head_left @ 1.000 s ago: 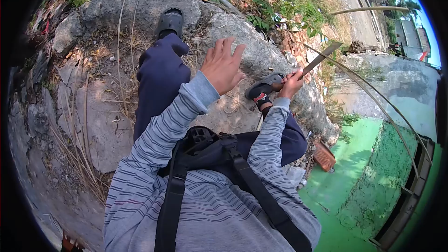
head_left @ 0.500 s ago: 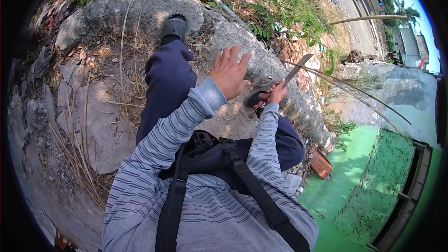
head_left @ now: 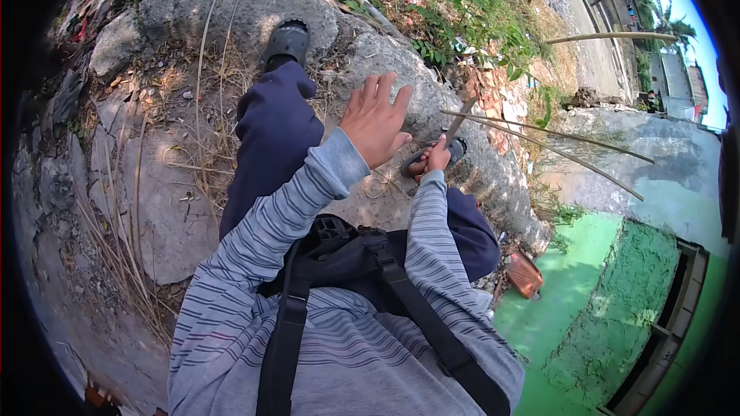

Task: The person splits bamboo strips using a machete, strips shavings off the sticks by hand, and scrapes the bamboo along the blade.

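The right hand (head_left: 437,157) was curled around one end of a long knife (head_left: 455,129) that pointed out over the big rock (head_left: 505,181). The left hand (head_left: 375,119) was wide open and seemed empty. The knife looked stiff, a bit heavy, maybe sharp; the gripped end seemed safest to hold.

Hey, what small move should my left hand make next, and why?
Probably bring your left hand to the thin strips to steady them, keeping clear of the knife: it hangs open, nothing visibly held, while your right hand grips the knife, whose blade appears to cross the strips.
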A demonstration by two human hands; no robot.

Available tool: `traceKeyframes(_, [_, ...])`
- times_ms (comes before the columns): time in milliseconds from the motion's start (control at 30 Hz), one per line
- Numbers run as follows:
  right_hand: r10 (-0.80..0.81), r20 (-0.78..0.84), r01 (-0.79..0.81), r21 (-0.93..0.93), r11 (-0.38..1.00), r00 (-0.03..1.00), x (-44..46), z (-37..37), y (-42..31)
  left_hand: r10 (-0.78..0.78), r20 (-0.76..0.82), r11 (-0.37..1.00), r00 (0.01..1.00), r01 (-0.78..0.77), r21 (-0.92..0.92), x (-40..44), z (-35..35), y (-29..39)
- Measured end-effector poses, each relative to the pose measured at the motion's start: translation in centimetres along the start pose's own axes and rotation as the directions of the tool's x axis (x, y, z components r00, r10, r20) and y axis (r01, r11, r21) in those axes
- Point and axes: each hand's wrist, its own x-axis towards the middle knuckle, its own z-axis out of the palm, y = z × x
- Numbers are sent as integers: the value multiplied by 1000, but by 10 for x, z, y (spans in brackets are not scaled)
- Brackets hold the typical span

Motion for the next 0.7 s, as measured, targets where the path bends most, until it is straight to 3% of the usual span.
traceKeyframes(267, [-283, -39, 285, 116, 951, 958, -75, -21, -122, 22, 31, 1000, 999, -22, -21, -1, 3, -2])
traceKeyframes(333, [-326, -52, 331, 150, 932, 944, -74, -10, -110, 18, 20, 1000, 1000, -18, -15, 0, 3, -3])
traceKeyframes(400, [-207, -127, 217, 76, 973, 970, -61, 9, -57, 20, 8, 1000, 1000, -20, -3, -1, 0, -5])
traceKeyframes(467, [117, -8, -116, -177, 977, 993, -24, 9, 14, 9, 12, 1000, 1000, -9, -26, 1, -3, -5])
traceKeyframes(533, [169, 93, -169, -13, 986, 981, -18, 10, -9, -5, -13, 1000, 1000, 5, 0, 4, -9, -7])
traceKeyframes(700, [133, 75, -138, 68, 988, 988, -28, -3, -36, -9, 25, 1000, 1000, 9, 5, 2, -1, -4])
